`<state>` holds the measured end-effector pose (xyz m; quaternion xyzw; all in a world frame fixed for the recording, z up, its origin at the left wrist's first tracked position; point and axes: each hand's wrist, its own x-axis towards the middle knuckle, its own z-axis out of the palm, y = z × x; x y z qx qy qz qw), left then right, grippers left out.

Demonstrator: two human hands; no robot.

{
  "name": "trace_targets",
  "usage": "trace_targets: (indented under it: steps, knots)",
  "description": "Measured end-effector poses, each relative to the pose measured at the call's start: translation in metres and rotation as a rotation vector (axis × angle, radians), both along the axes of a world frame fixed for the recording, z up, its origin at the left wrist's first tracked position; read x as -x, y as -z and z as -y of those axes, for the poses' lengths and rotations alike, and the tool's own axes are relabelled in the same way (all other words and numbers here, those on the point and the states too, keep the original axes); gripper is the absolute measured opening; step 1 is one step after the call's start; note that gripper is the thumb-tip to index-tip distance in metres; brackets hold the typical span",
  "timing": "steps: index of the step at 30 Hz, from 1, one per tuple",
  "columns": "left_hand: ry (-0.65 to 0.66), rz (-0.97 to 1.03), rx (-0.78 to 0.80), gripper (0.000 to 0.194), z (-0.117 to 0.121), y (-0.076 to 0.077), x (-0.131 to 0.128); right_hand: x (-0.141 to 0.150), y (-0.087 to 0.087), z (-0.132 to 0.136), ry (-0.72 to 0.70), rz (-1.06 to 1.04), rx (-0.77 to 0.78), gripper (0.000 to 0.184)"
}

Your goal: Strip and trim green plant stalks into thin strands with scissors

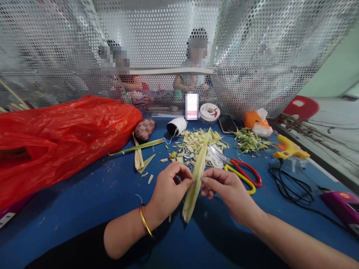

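A long pale green corn husk [196, 175] stands slanted between my two hands, its pointed tip up and its broad end toward me. My left hand [171, 186] pinches its left edge between thumb and fingertips. On the opposite edge, my right hand [224, 186] pinches it the same way. Just beyond lies a heap of cut husk scraps [190, 144], partly hidden by the husk. Scissors [238, 170] with one red and one yellow handle rest beside my right hand, blades toward the scraps. Loose husk strips [138, 158] lie to the left.
A red plastic bag [67, 138] covers the left. Along the back are a checkered pouch [145, 129], a thread spool [177, 126], a ribbon roll [209, 112] and a phone [227, 123]. To the right are green trimmings [250, 140], a yellow glue gun [291, 148] and its black cord [291, 190].
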<state>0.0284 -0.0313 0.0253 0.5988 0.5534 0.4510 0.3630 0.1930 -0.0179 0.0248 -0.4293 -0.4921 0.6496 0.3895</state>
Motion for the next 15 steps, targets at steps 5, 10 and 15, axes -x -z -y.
trace_targets:
  steps: [5, 10, 15]
  knots:
    - [0.084, -0.039, 0.047, 0.009, 0.005, -0.0026, -0.0014, 0.0025, 0.0033, 0.0009, 0.008, 0.049, -0.054, 0.016]
    - [0.106, 0.028, 0.117, 0.015, 0.0009, 0.0001, -0.0007, 0.0018, 0.0025, 0.0025, -0.036, 0.05, -0.077, 0.016]
    - [0.189, 0.246, 0.187, 0.014, -0.002, -0.0081, 0.0016, -0.0027, 0.0015, 0.0019, 0.015, -0.027, -0.041, 0.014]
